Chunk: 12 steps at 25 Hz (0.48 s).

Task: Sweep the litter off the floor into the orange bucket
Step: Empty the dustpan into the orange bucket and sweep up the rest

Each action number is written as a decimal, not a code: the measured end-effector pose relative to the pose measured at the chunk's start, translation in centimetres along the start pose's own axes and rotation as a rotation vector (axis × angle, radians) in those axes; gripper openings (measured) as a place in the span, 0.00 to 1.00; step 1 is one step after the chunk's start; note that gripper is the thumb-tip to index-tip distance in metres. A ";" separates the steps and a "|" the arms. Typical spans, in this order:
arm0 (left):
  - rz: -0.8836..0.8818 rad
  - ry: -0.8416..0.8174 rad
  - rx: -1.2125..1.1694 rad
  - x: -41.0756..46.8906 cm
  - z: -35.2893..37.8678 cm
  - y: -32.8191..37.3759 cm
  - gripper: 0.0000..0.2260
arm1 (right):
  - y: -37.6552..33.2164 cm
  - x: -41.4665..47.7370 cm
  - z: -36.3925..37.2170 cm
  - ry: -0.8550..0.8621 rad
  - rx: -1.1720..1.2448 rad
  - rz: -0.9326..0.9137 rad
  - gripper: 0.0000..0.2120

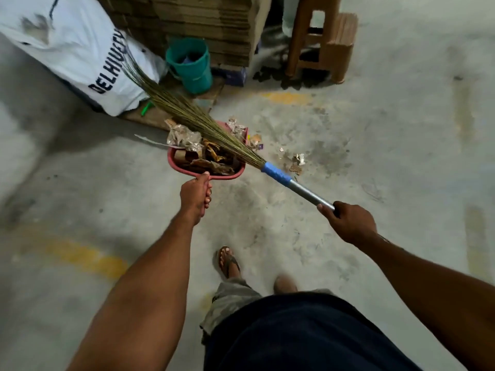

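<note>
Left grip (195, 195) curled round loaded dustpan (171, 158) handle; right grip (351, 223) clenched broom (230, 143) shaft. Litter (209, 160) looked light, crumpled, spill-prone; pan best held level.

Our left arm (150, 277) reaches in from 7 o'clock toward the centre, forearm bare and wrist straight. Our left grip (197, 195) curls round the handle of the red dustpan (187, 173), thumb on top pointing to 12 o'clock. Our right arm (428, 279) comes in from 4 o'clock. Our right grip (349, 223), knuckles up, wraps the metal broom handle (308, 192), which leaves it toward 10 o'clock.
</note>
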<state>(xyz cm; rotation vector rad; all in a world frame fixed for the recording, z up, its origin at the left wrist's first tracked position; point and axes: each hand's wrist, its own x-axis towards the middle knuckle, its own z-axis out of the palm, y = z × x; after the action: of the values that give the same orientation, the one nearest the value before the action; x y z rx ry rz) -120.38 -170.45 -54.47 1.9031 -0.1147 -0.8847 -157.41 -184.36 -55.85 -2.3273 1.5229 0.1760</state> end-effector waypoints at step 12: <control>-0.055 0.443 -0.328 -18.8 -16.5 -13.6 0.16 | -8.9 -6.3 -0.3 -0.078 -0.149 -0.533 0.29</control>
<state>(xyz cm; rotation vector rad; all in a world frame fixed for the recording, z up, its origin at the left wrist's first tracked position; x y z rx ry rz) -127.73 -143.09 -51.74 1.7503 0.3316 -0.4646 -151.94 -175.84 -51.79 -2.7125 0.8335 0.2439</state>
